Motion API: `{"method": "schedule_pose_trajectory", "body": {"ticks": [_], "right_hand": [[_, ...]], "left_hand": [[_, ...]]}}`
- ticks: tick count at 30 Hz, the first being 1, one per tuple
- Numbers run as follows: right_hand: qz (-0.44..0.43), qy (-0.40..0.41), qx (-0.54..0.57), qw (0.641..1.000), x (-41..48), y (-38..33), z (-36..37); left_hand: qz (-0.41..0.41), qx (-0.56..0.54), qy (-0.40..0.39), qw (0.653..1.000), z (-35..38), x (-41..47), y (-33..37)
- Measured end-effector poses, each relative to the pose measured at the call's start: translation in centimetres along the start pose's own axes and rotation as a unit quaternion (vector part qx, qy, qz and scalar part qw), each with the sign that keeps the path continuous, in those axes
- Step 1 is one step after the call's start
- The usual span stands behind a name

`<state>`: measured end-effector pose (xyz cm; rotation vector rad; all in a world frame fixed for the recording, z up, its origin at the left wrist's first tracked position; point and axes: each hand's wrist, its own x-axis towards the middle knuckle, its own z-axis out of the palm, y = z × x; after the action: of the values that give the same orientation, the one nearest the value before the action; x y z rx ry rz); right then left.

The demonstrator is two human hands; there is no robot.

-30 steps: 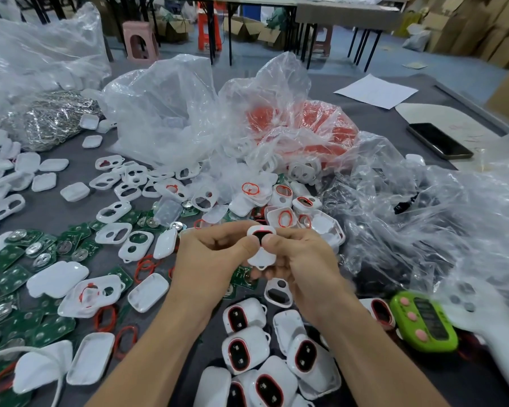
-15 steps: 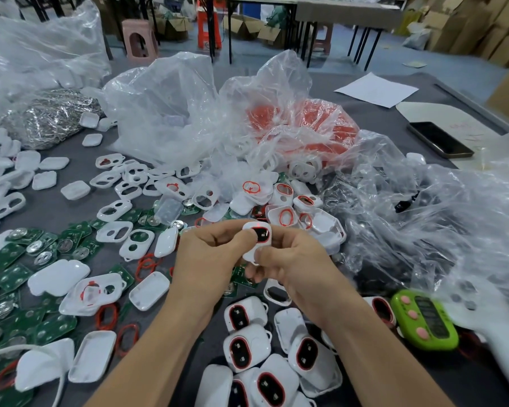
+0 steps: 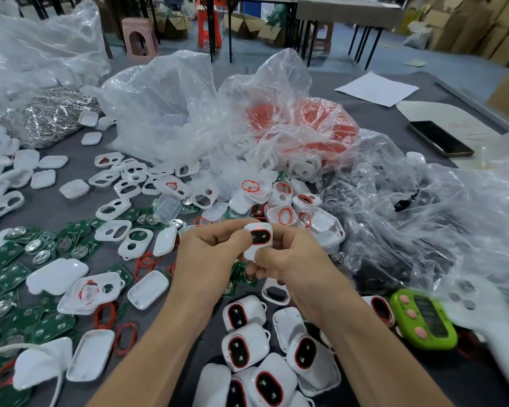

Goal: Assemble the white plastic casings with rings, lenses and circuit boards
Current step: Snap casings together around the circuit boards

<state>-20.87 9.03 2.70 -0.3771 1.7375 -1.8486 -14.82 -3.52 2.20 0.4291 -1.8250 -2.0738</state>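
Fingers [image 3: 235, 239] of the left hand [image 3: 206, 259] and fingers [image 3: 279, 254] of the right hand [image 3: 294, 268] are closed together on one small white plastic casing with a dark oval lens ringed in red [image 3: 258, 237], held above the grey bench [image 3: 41, 207]. Left thumb presses the casing's left edge beside the lens; right thumb lies across its lower end. Casing faces the camera, roughly upright.

Below the fingers, between the forearms, lies a cluster of finished white casings with red-ringed lenses [image 3: 247, 348], touching one another. Directly under the fingers, a green circuit board [image 3: 241, 274] and an open white casing frame [image 3: 275, 292] rest on the bench.

Left of the fingers: scattered green circuit boards with silver discs [image 3: 41, 251], loose red rubber rings [image 3: 125, 337], white casing backs [image 3: 147, 289] and white casing fronts with two holes [image 3: 135, 242].

Beyond the fingers: a heap of part-filled white casings [image 3: 282, 214], then crumpled clear plastic bags [image 3: 171, 113], one holding red parts [image 3: 321, 124].

Right of the fingers: a clear bag of dark parts [image 3: 409, 230], a green handheld device with pink buttons [image 3: 423, 318], a black phone [image 3: 440, 138] well apart
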Motion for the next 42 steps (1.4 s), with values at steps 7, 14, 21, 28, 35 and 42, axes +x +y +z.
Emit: {"method": "schedule_pose_trajectory", "body": {"ticks": [7, 14, 21, 28, 35, 42], "right_hand": [[0.003, 0.014, -0.009, 1.0, 0.05, -0.16, -0.33], [0.013, -0.021, 0.03, 0.999, 0.01, -0.31, -0.18], [0.016, -0.019, 0.017, 1.0, -0.18, -0.42, -0.4], [0.062, -0.008, 0.077, 0.995, -0.3, -0.61, -0.51], [0.069, 0.006, 0.067, 0.995, -0.2, -0.48, -0.47], [0.042, -0.058, 0.009, 0.997, -0.23, -0.51, -0.63]], "left_hand": [[0.001, -0.009, -0.028, 1.0, 0.1, -0.25, 0.53], [-0.017, 0.0, 0.0, 1.0, -0.11, 0.12, 0.23], [-0.008, -0.004, -0.026, 1.0, -0.09, 0.02, 0.32], [-0.005, 0.005, -0.026, 1.0, -0.22, 0.05, 0.28], [-0.006, 0.005, -0.018, 1.0, -0.08, -0.08, 0.31], [-0.004, 0.023, 0.011, 1.0, -0.09, 0.06, 0.13]]}}
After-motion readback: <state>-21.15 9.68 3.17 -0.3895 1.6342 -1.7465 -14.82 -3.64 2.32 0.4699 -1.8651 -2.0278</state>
